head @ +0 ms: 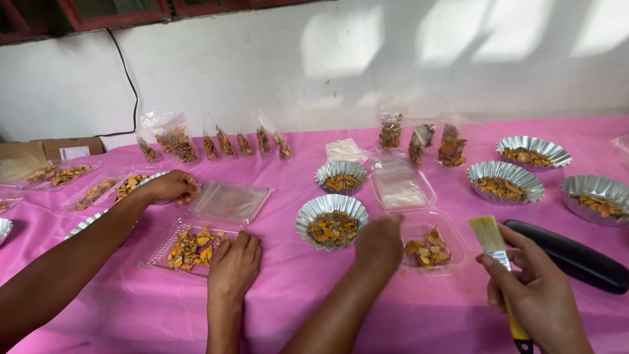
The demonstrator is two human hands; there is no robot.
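Head view: my right hand [537, 298] is low in the right of the frame. Its grip is clamped on a brush [490, 237]. My fingers wrap the metal band and the top of the yellow handle. The pale bristles stand up and lean a bit to the left.

I think the brush is very light and stiff in the handle, but soft at the tip. The handle is the best place to hold it, close to the metal band. The bristles would bend if I squeezed them.

My left hand [379, 241] is in the lower middle of the frame. It rests on the pink bench [419, 308], between a foil cup [308, 213] and a clear tray [458, 254]. I see only its back, so I cannot tell if that grip is apart or together.

Dry orange pieces [426, 248] lie in the clear tray. They look thin and crumbly, so I think they break easily. The tray looks thin and bendy, and the foil cup looks easy to dent.

A long black case [576, 259] lies just beside my right hand.

In the left of the frame, 2 hands of another person are at work. 1 hand [234, 262] presses on a flat tray [156, 257], and the other hand [171, 187] is higher up.
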